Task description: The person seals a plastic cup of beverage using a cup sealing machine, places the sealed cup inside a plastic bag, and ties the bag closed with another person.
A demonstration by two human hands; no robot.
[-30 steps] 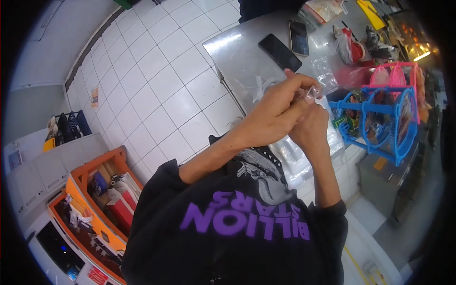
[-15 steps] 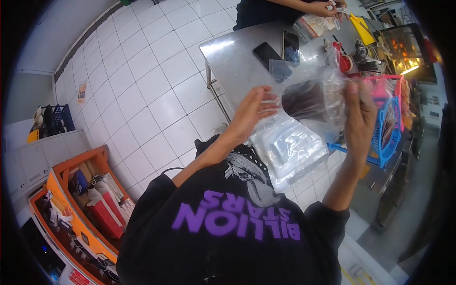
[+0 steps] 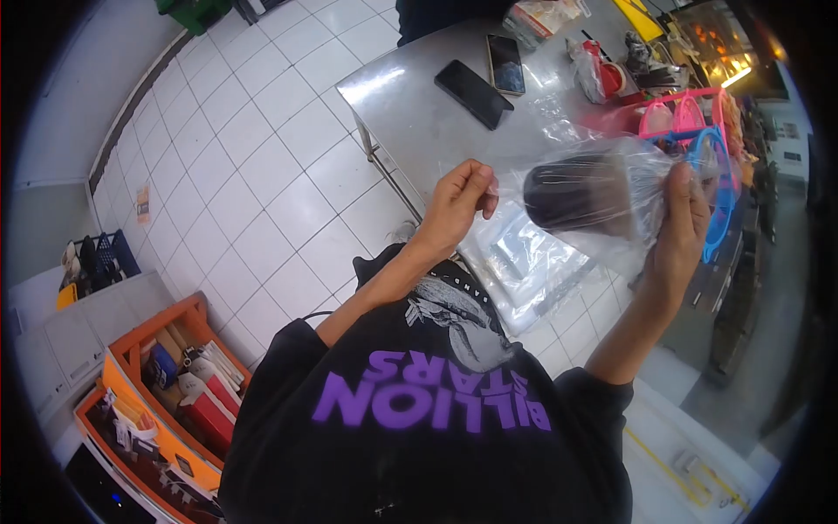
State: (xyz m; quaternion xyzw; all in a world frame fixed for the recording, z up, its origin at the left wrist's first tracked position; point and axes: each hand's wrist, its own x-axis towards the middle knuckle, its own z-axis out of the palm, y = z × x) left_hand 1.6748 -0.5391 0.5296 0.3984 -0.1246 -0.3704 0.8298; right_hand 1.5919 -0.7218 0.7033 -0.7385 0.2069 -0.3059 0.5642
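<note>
A clear plastic bag [image 3: 642,188] hangs above the table edge with a dark brown, cup-shaped container [image 3: 572,194] lying sideways inside it. My right hand [image 3: 683,214] is closed around the gathered plastic at the bag's right end, thumb on top. At the opposite end, my left hand [image 3: 463,196] has its fingers curled in a pinch on the thin edge of the bag. Below both hands lies a stack of flat clear plastic bags [image 3: 524,266], partly hidden by the held bag.
Two phones, a black one [image 3: 474,93] and another [image 3: 505,65], lie on the steel table [image 3: 393,92]. Pink [image 3: 724,109] and blue [image 3: 717,196] plastic baskets stand at the right. An orange drawer unit [image 3: 161,419] is at lower left.
The bag has turned level and its right end is now bunched in my right hand. My left fingers, spread before, have closed. The other person's hands have left the view.
</note>
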